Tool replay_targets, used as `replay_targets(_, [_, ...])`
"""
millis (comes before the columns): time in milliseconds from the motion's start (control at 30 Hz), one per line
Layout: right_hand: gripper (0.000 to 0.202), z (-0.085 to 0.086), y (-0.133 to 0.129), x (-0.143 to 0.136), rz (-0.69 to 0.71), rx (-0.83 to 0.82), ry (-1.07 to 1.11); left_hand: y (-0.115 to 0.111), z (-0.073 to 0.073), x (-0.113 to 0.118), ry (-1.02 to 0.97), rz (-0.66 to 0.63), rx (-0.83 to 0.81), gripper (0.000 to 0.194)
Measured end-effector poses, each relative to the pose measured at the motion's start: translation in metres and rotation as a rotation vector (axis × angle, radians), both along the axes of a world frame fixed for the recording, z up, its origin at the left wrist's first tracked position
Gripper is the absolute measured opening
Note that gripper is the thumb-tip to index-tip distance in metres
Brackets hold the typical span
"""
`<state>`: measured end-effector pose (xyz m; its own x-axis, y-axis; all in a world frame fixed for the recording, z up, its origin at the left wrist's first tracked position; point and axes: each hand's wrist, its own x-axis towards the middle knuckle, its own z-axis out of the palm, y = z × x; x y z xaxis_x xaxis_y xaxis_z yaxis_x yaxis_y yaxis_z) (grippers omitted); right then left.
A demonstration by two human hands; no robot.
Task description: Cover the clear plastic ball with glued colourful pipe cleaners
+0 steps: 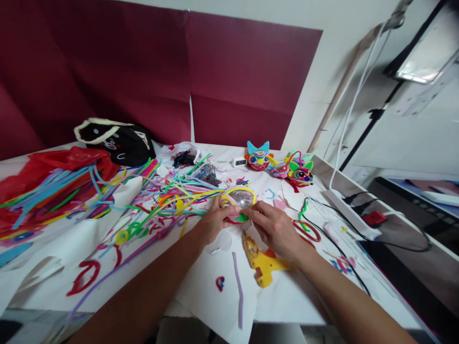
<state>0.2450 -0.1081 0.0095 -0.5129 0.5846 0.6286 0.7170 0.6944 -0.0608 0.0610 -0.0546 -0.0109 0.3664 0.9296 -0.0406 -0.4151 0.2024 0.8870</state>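
Both the left hand (214, 220) and the right hand (275, 228) are on the same little round craft piece (242, 196), a see-through disc edged with yellow, red and green fuzzy stems, right around the middle of the white-covered table (215, 306). The left one has a proper grip on its near left side, thumb laid over the front. The right one has its fingers bent in at the near right edge, touching it, but can't tell if they're pinching or just pressing. Just under that right hand there's a yellow glue gun (264, 265) lying on its side, nozzle towards the craft piece. Nearer the table edge sit a purple stem (238, 291) and a tiny red-and-blue heart shape (220, 284). Big messy heap of colourful stems (172, 196) off to the left, and towards the back a blue-eared figure (258, 158) beside a small white digital display (239, 162).
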Motion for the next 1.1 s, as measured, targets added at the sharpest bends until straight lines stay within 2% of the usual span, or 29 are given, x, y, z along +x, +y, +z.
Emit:
replay_targets(233, [0.031, 0.002, -0.001, 0.0, 0.026, -0.063, 0.025, 0.003, -0.004, 0.0, 0.006, 0.012, -0.016, 0.074])
replay_targets(500, [0.021, 0.006, 0.003, 0.003, 0.047, -0.118, 0.118, 0.008, -0.012, -0.001, 0.104, 0.033, -0.015, 0.064])
replay_targets(633, [0.014, 0.008, 0.006, 0.003, 0.028, -0.099, 0.131, 0.007, -0.01, -0.001, 0.121, 0.03, -0.014, 0.056])
replay_targets(833, [0.014, 0.011, 0.011, 0.003, 0.013, -0.128, 0.126, 0.005, -0.007, -0.001, 0.108, 0.017, -0.015, 0.059])
replay_targets(1000, [0.007, 0.011, 0.017, 0.001, 0.008, -0.298, 0.348, 0.005, -0.006, -0.002, 0.133, 0.018, -0.015, 0.057])
replay_targets(1100, [0.004, 0.01, 0.02, 0.0, -0.032, -0.413, 0.474, 0.004, -0.004, -0.002, 0.134, 0.031, -0.025, 0.063])
